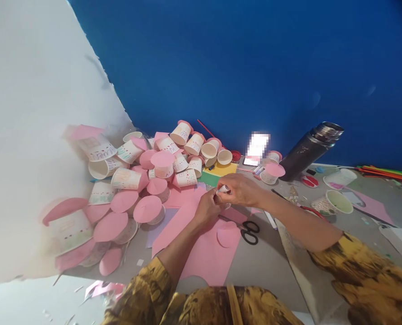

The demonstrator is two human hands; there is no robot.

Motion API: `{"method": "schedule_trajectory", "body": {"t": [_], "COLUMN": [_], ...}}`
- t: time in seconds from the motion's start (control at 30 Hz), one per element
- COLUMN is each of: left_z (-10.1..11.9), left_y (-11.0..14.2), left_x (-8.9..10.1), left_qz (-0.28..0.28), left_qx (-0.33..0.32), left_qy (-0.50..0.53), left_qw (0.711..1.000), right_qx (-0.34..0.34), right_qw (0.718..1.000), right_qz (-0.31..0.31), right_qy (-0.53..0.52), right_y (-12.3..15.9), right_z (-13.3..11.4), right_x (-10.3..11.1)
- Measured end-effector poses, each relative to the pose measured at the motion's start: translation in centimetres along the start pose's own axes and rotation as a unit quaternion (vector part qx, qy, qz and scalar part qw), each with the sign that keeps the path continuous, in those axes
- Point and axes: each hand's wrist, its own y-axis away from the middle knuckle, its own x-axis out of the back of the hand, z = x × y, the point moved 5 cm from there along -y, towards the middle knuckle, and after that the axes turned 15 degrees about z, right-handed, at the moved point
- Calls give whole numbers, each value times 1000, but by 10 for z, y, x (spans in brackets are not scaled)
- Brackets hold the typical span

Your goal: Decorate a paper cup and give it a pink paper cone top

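Observation:
My left hand [207, 206] and my right hand [239, 189] meet over the pink paper, fingers closed. Between them shows a small white object [223, 188], largely hidden by the fingers; its kind is unclear. Under my hands lie cut sheets of pink paper [177, 225] and a pink paper disc [227, 235]. Black-handled scissors [250, 232] rest just right of the disc, blades partly over the paper. To the left, several decorated paper cups [124, 178] with pink cone roofs [147, 209] are heaped, some on their sides.
A dark flask [307, 151] leans against the blue wall. Nearby are a lit phone [256, 149], a roofed cup [271, 174], a cup of small bits [338, 202] and a tipped cup [340, 179]. Colored sticks [386, 174] lie at far right, a white marker [270, 220] nearer.

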Motion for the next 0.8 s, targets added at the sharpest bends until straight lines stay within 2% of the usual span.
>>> {"method": "schedule_trajectory", "body": {"t": [0.17, 0.23, 0.33, 0.4, 0.47, 0.53, 0.57, 0.63, 0.7, 0.8], "left_z": [-2, -4, -2, 4, 13, 25, 31, 35, 35, 28], "left_y": [2, 2, 2, 2, 4, 9, 13, 25, 37, 52], "left_x": [-1, -3, -1, 6, 17, 32, 37, 35, 28, 17], "left_qz": [1, -3, 5, 24, 54, 105, 102, 23, -47, -73], "left_qx": [23, 34, 28, 12, -8, -25, -41, -43, -49, -70], "left_qy": [14, 15, 2, -16, -58, -134, -186, -282, -335, -402], "left_qw": [1000, 999, 1000, 1000, 997, 985, 976, 958, 940, 910], "right_qx": [-88, -131, -192, -289, -356, -382, -388, -395, -403, -412], "right_qw": [995, 989, 974, 911, 849, 828, 827, 832, 837, 844], "right_qz": [35, 67, 114, 161, 182, 213, 223, 238, 250, 258], "right_qy": [16, 16, -36, -246, -346, -350, -340, -310, -274, -225], "right_y": [-17, -7, 28, 62, 93, 115, 122, 129, 129, 125], "right_z": [34, 53, 79, 98, 112, 120, 123, 125, 125, 125], "right_x": [16, 27, 35, 29, 17, 8, 4, -2, -6, -12]}}
